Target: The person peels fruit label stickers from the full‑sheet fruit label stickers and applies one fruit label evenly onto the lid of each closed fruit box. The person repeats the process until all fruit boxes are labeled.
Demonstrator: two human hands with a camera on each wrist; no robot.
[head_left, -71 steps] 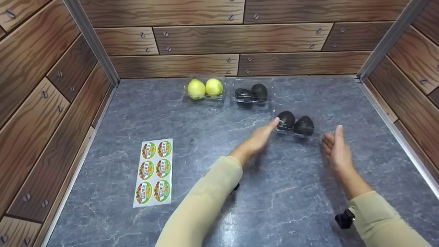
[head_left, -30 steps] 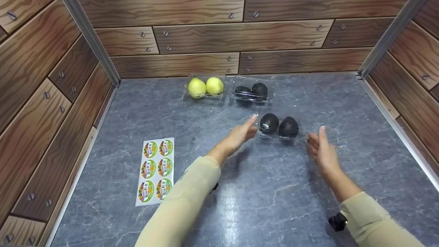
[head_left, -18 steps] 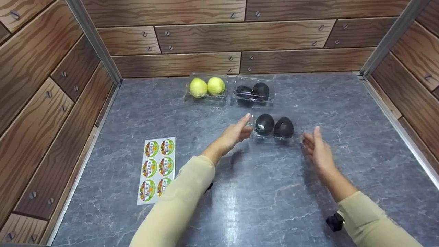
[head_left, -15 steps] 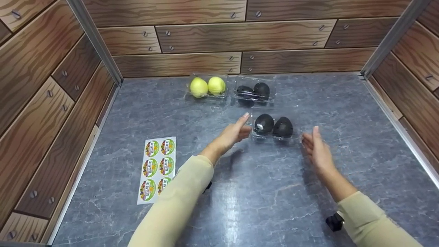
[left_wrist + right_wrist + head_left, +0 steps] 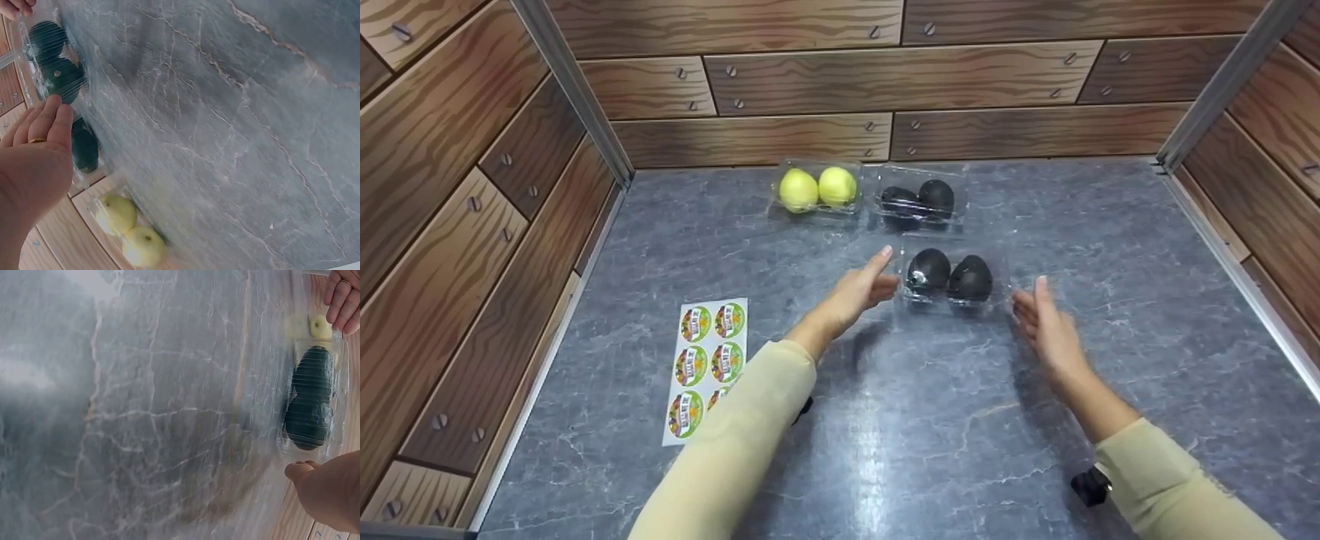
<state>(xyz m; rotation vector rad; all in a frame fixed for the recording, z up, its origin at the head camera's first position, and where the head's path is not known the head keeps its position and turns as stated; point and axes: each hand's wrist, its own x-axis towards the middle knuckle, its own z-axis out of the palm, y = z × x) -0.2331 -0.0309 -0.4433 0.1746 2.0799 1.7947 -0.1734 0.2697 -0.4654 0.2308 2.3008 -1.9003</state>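
Observation:
A clear plastic clamshell box (image 5: 945, 302) with two dark avocados (image 5: 971, 279) in it lies right of the table's middle. My left hand (image 5: 851, 298) is at its left end, thumb up and fingers straight. At the right end, my right hand (image 5: 1051, 334) stands on edge with straight fingers, thumb up. Neither hand curls round the box; whether the fingertips touch it is hard to tell. In the left wrist view, the extended fingers (image 5: 52, 125) cover part of the scene beside the avocados. The right wrist view shows the box (image 5: 332, 439) between both hands.
Behind stand a second clear box of avocados (image 5: 936, 199) and a clear box of yellow-green apples or pears (image 5: 837, 186), side by side near the wooden back wall (image 5: 750, 139). A sheet of round fruit stickers (image 5: 701, 371) lies left, partly covered by my left sleeve.
The front box of avocados has shifted left, to just in front of the rear avocado box. Both hands have moved left along with it, and my left sleeve now covers part of the sticker sheet.

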